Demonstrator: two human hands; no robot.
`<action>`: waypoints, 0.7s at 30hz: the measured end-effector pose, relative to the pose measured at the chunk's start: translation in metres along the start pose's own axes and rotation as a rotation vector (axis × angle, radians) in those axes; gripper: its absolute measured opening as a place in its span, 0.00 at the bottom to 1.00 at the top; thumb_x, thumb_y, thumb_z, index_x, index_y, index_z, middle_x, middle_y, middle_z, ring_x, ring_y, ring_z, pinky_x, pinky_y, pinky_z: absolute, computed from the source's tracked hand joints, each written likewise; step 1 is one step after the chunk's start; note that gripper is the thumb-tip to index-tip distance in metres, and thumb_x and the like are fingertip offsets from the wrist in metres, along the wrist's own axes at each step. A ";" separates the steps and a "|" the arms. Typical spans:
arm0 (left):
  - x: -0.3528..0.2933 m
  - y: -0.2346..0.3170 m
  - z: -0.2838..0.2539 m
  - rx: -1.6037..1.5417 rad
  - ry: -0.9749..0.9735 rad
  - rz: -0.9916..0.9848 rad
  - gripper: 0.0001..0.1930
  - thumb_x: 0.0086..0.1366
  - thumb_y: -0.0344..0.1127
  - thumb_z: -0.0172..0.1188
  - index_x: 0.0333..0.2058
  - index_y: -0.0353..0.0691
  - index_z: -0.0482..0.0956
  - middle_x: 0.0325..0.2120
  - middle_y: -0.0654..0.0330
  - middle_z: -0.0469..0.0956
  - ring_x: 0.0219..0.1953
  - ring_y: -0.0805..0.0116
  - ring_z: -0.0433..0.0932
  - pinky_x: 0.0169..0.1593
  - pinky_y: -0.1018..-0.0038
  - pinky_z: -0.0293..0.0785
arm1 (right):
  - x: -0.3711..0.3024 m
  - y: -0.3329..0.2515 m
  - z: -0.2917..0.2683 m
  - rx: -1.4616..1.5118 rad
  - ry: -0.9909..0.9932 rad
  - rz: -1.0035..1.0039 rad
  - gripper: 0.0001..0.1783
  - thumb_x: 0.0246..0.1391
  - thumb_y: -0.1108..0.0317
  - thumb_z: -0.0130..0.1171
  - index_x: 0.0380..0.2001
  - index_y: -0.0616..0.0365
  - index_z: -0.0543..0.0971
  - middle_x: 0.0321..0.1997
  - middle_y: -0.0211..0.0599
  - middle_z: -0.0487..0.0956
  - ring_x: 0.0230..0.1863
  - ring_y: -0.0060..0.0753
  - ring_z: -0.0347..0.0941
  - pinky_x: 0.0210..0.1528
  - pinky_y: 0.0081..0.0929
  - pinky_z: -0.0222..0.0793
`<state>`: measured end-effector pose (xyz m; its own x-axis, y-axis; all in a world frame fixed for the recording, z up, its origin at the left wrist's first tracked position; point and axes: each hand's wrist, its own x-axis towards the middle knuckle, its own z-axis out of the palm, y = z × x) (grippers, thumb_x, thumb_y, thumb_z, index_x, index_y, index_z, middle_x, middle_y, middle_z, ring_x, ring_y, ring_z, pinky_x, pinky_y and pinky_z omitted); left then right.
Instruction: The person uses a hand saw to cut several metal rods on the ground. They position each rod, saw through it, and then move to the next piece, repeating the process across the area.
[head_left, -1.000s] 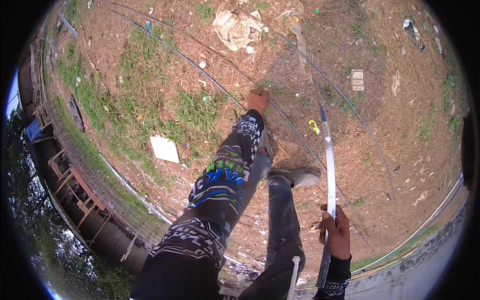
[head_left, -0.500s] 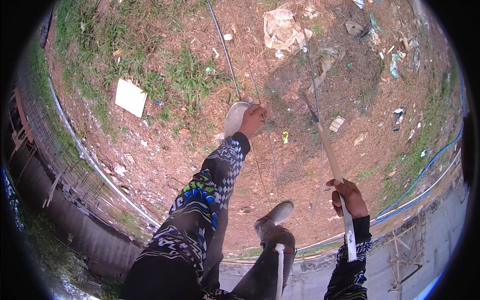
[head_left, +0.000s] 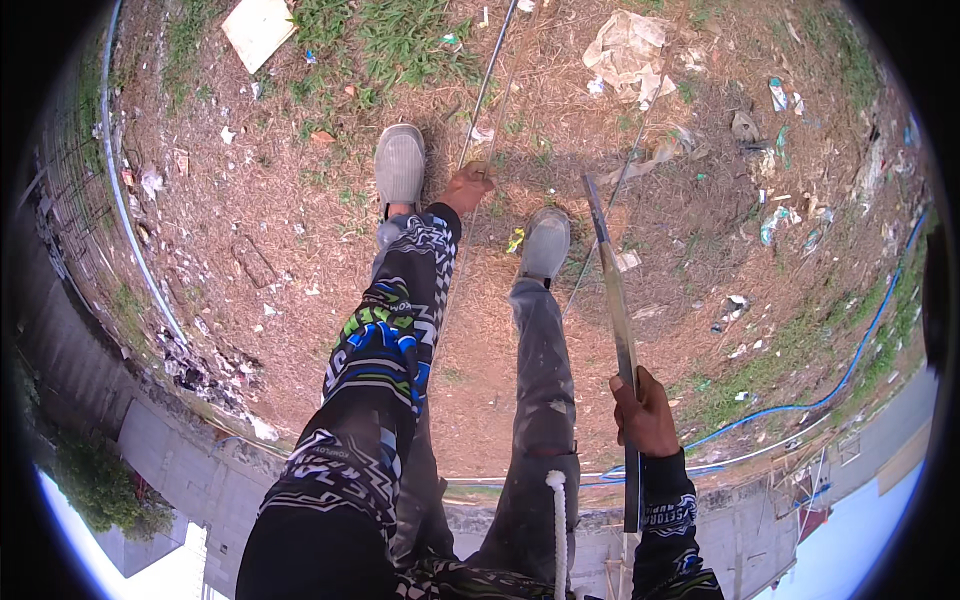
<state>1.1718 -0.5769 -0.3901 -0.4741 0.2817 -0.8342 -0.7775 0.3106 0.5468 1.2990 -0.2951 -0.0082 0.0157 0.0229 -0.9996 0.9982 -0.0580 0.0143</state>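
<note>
My left hand is closed around thin rods that stretch away ahead of me over the ground. Its fingers are partly hidden, so how many rods lie in the grip I cannot tell. In my right hand is a long, straight, flat bar with a dark, narrower far end. That bar slants forward and left over the ground, its near end running back past my wrist. Another thin rod lies between the bar's far end and my left hand, slanting away ahead.
My grey shoes stand on dry, littered ground. Ahead are a pale crumpled sack and a white square board. A blue hose curves along the right, a pale pipe along the left. A white rope hangs by my leg.
My right foot has stepped forward and now stands beside the rods. The ground ahead has shifted up in the view. Both hands keep their grips, and the bar is more upright in the picture.
</note>
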 end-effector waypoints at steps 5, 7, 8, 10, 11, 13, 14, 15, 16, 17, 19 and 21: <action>-0.027 -0.047 -0.007 0.236 -0.030 -0.076 0.18 0.60 0.32 0.62 0.48 0.40 0.74 0.35 0.60 0.80 0.35 0.71 0.77 0.40 0.72 0.73 | -0.032 0.016 -0.009 0.012 -0.163 -0.023 0.08 0.64 0.64 0.51 0.37 0.57 0.68 0.16 0.25 0.65 0.13 0.16 0.63 0.15 0.19 0.60; -0.035 -0.102 -0.023 0.191 0.073 0.021 0.20 0.61 0.34 0.62 0.52 0.40 0.71 0.37 0.58 0.80 0.39 0.68 0.78 0.44 0.70 0.73 | -0.032 0.005 -0.005 -0.040 -0.250 -0.061 0.08 0.65 0.64 0.50 0.40 0.57 0.69 0.17 0.25 0.66 0.14 0.15 0.62 0.15 0.18 0.59; -0.043 -0.142 -0.034 0.163 0.127 0.059 0.22 0.61 0.34 0.63 0.53 0.41 0.70 0.38 0.57 0.80 0.41 0.66 0.78 0.46 0.70 0.73 | -0.030 -0.005 0.001 -0.084 -0.282 -0.058 0.08 0.65 0.64 0.50 0.40 0.57 0.69 0.17 0.25 0.66 0.14 0.15 0.62 0.15 0.18 0.59; -0.063 -0.205 -0.047 0.291 0.180 0.010 0.20 0.61 0.35 0.62 0.52 0.40 0.70 0.38 0.57 0.80 0.41 0.65 0.79 0.45 0.68 0.74 | -0.019 -0.026 0.013 -0.158 -0.330 -0.046 0.08 0.65 0.65 0.49 0.41 0.57 0.69 0.17 0.25 0.66 0.14 0.15 0.61 0.15 0.19 0.59; -0.071 -0.227 -0.046 0.354 0.194 -0.017 0.20 0.61 0.36 0.61 0.51 0.40 0.71 0.38 0.56 0.80 0.41 0.65 0.79 0.45 0.68 0.74 | -0.011 -0.031 0.019 -0.155 -0.345 -0.047 0.07 0.66 0.65 0.49 0.40 0.57 0.69 0.16 0.25 0.65 0.13 0.15 0.60 0.14 0.19 0.58; -0.092 -0.234 -0.033 0.377 0.297 -0.034 0.19 0.62 0.35 0.59 0.51 0.41 0.71 0.38 0.52 0.81 0.39 0.61 0.80 0.43 0.66 0.75 | 0.004 -0.033 0.033 -0.250 -0.312 -0.048 0.08 0.66 0.64 0.49 0.40 0.57 0.69 0.16 0.25 0.65 0.13 0.15 0.59 0.14 0.19 0.57; -0.101 -0.230 -0.029 0.386 0.345 -0.041 0.19 0.62 0.35 0.59 0.52 0.41 0.71 0.37 0.51 0.81 0.38 0.60 0.81 0.41 0.65 0.75 | 0.011 -0.035 0.041 -0.298 -0.292 -0.049 0.08 0.66 0.64 0.49 0.39 0.57 0.69 0.16 0.25 0.65 0.13 0.15 0.59 0.14 0.19 0.57; -0.112 -0.221 -0.025 0.490 0.376 -0.032 0.17 0.62 0.35 0.57 0.50 0.42 0.73 0.32 0.45 0.80 0.35 0.53 0.81 0.39 0.62 0.75 | 0.018 -0.038 0.048 -0.316 -0.262 -0.022 0.09 0.66 0.63 0.49 0.38 0.57 0.69 0.16 0.25 0.64 0.13 0.15 0.59 0.14 0.19 0.57; -0.121 -0.212 -0.019 0.491 0.371 -0.050 0.16 0.62 0.36 0.57 0.50 0.43 0.74 0.30 0.44 0.80 0.35 0.52 0.81 0.38 0.61 0.75 | 0.022 -0.037 0.055 -0.331 -0.240 -0.019 0.09 0.65 0.62 0.50 0.38 0.56 0.69 0.16 0.25 0.65 0.13 0.15 0.59 0.14 0.20 0.58; -0.127 -0.202 -0.015 0.493 0.373 -0.063 0.16 0.62 0.36 0.57 0.49 0.44 0.76 0.29 0.44 0.80 0.35 0.50 0.81 0.38 0.60 0.75 | 0.022 -0.037 0.061 -0.374 -0.208 -0.026 0.09 0.65 0.62 0.50 0.38 0.57 0.69 0.16 0.25 0.64 0.13 0.15 0.60 0.14 0.20 0.58; -0.138 -0.212 -0.011 0.470 0.449 -0.091 0.13 0.62 0.37 0.57 0.45 0.46 0.80 0.26 0.44 0.80 0.34 0.47 0.81 0.39 0.57 0.75 | 0.019 -0.042 0.074 -0.432 -0.186 -0.038 0.09 0.65 0.62 0.49 0.37 0.57 0.70 0.15 0.25 0.64 0.13 0.16 0.60 0.14 0.20 0.58; -0.149 -0.214 -0.007 0.482 0.467 -0.040 0.15 0.60 0.37 0.57 0.46 0.49 0.79 0.26 0.45 0.79 0.33 0.45 0.79 0.37 0.55 0.74 | 0.008 -0.047 0.085 -0.431 -0.160 -0.014 0.09 0.65 0.62 0.48 0.37 0.57 0.70 0.15 0.25 0.64 0.12 0.16 0.60 0.14 0.21 0.58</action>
<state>1.4060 -0.6918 -0.3829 -0.6617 -0.1271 -0.7389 -0.5785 0.7135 0.3953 1.2475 -0.3772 -0.0193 0.0263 -0.1355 -0.9904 0.9317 0.3623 -0.0248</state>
